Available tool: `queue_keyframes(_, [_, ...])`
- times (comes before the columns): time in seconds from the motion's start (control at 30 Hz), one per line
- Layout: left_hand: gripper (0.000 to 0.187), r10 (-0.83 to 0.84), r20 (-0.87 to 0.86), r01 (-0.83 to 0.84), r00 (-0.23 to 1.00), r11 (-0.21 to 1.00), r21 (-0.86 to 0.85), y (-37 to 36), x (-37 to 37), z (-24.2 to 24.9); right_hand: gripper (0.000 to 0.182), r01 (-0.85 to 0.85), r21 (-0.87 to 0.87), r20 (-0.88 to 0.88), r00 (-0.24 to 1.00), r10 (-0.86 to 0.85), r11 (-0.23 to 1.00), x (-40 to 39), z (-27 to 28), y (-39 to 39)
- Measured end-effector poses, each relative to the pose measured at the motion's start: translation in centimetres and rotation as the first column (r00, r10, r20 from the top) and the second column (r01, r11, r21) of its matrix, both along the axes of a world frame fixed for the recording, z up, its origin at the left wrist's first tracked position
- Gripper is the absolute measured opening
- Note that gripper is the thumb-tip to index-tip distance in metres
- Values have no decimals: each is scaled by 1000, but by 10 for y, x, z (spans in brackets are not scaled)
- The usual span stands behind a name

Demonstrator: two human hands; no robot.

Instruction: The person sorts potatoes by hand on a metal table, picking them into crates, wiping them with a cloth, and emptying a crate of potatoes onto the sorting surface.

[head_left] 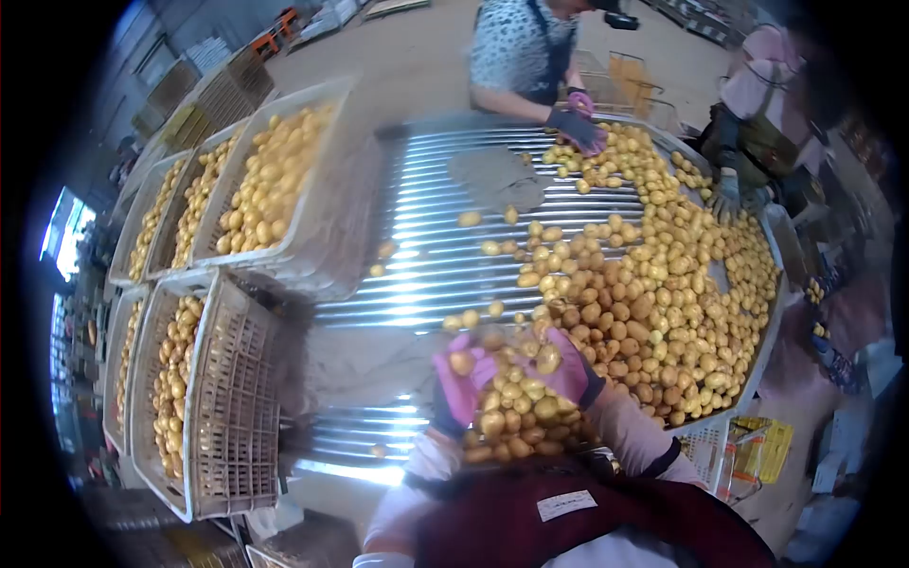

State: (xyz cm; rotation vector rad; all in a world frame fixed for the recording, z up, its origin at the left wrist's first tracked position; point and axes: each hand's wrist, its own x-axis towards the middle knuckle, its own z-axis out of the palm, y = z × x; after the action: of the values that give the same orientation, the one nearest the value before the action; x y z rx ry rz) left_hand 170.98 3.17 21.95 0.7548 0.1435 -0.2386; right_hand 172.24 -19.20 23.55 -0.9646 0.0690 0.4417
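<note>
The pink-gloved left hand and right hand are cupping around potatoes lying between them and towards six o'clock, but how tightly they are gripping I cannot tell; a larger heap is spreading at two o'clock. At six o'clock, a white label is showing print too small for reading. The potatoes are looking rounded, yellow to brownish.

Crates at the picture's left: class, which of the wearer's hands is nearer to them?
Left. The left hand is on the side toward the crates, not touching them; the right hand is farther off, beyond it.
</note>
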Motion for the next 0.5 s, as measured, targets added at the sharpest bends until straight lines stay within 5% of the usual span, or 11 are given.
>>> queue_keyframes(0.03, [60, 0, -108, -18, 994, 987, -162, -17, -2, 23, 54, 19, 184, -32, 999, -14, 983, -10, 0, 0])
queue_keyframes(0.13, [64, -297, 201, 195, 934, 891, 410, -44, -20, 50, 55, 102, 655, -223, 973, 63, 748, -44, 27, -4])
queue_keyframes(0.2, [62, -608, 425, -87, 670, 505, 859, -57, -23, 50, 54, 186, 721, -263, 965, 16, 667, -59, 33, -5])
queue_keyframes(0.3, [61, -746, 493, -203, 447, 452, 869, -72, -37, 71, 52, 218, 746, -241, 969, -50, 629, -85, 27, -23])
queue_keyframes(0.33, [62, -721, 488, -135, 491, 491, 861, -74, -40, 42, 53, 254, 725, -227, 966, -126, 640, -94, 1, -32])
queue_keyframes(0.4, [61, -631, 350, 393, 692, 736, 551, -86, -49, 61, 54, 314, 689, -197, 949, -247, 653, -119, -13, -51])
queue_keyframes(0.47, [64, -671, 387, 298, 633, 672, 678, -86, -44, 55, 53, 340, 685, -168, 934, -315, 644, -150, -12, -75])
queue_keyframes(0.5, [68, -738, 519, -129, 431, 519, 845, -75, -36, 41, 53, 471, 632, -236, 873, -427, 615, -175, -11, -85])
